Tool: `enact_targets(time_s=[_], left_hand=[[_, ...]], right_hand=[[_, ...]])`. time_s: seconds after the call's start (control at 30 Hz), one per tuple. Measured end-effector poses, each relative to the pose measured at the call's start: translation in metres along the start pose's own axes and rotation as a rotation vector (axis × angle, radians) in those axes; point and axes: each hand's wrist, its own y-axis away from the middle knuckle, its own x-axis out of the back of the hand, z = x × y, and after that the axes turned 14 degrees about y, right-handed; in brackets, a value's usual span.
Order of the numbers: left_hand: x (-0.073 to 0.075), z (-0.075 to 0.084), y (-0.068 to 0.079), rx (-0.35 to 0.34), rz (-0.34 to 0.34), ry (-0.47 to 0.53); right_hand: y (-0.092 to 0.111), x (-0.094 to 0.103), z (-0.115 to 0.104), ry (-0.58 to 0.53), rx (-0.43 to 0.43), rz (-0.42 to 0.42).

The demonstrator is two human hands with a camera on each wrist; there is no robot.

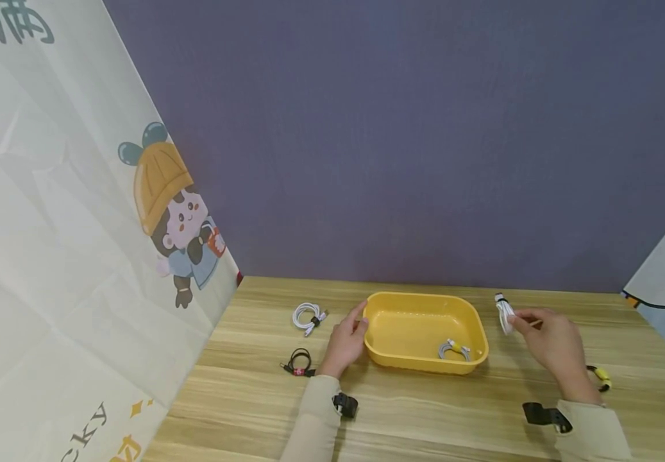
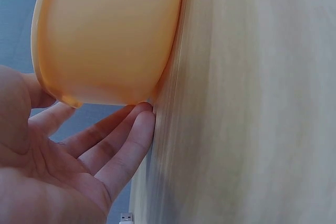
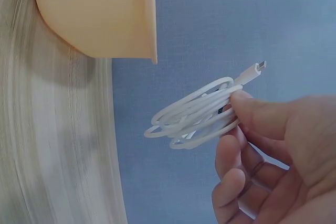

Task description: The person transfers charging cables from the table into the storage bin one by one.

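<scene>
My right hand (image 1: 551, 343) pinches a coiled white charging cable (image 3: 194, 111) between thumb and fingers. A dark tie shows on the coil, and one metal plug sticks out past the thumb in the right wrist view. The cable is raised to the right of a yellow plastic basin (image 1: 424, 369). At the basin's left end, my left hand (image 1: 345, 340) touches the outer wall and rim with its fingers extended. Inside the basin, near its front right corner, lies a grey cable (image 1: 455, 350) with a yellow tie.
Left of the basin lie a coiled white cable (image 1: 307, 316) with a dark tie and a black cable (image 1: 299, 364) with a red tie. A black cable with a yellow tie (image 1: 602, 378) sits partly behind my right wrist. A dark blue panel (image 1: 401, 141) stands behind the wooden table (image 1: 240, 417).
</scene>
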Motion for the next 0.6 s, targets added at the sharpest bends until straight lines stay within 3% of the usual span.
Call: enact_targets(time_s=[0.6], left_hand=[[0.0003,-0.0004,0.0006,-0.005,-0.001,-0.007]], right_hand=[[0.0014,-0.0016,-0.0101,-0.014,0.075,0.028]])
